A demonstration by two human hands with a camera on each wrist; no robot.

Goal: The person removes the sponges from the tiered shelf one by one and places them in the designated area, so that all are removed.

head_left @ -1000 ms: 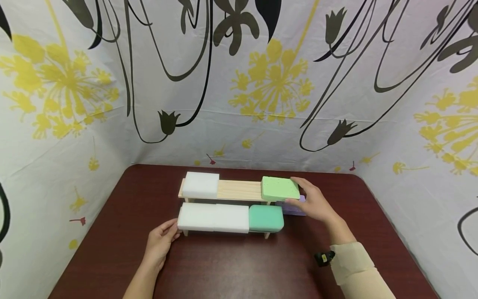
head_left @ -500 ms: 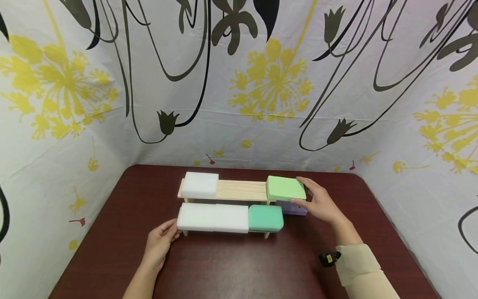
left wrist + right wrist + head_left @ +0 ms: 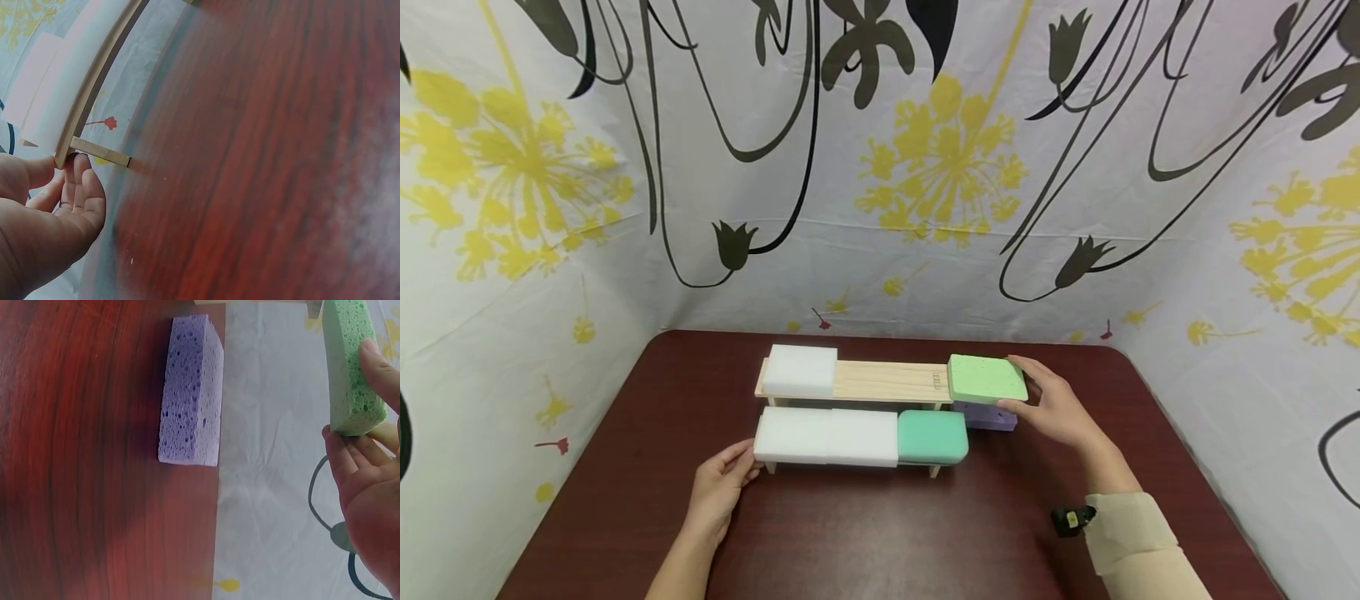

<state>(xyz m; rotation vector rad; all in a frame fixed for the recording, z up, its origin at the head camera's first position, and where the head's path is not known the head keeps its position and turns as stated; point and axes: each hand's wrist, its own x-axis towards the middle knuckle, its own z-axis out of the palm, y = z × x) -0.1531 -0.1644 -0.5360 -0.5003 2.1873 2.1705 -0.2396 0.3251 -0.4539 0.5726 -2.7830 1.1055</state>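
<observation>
A: In the head view, what is each hand doing?

B: The left hand (image 3: 718,487) pinches the left end of the front rack (image 3: 934,472), around the middle of the bench (image 3: 842,533). The right hand (image 3: 1051,408) grips the green sponge (image 3: 987,380) by its right end, thumb at the near corner, fingers at the far one.

A: Where is that sponge?

B: At the right end of the rear rack (image 3: 887,382), toward the bench's far edge. The purple sponge (image 3: 988,418) is lower down. I can't tell whether the green one touches the rack.

A: The left wrist view?

B: Thumb and bent fingers close on the rack's end, just beside a leg (image 3: 103,152).

A: And the right wrist view?

B: The thumb presses one face of the green sponge; fingers curl round its end. The purple one lies apart from the hand.
</observation>
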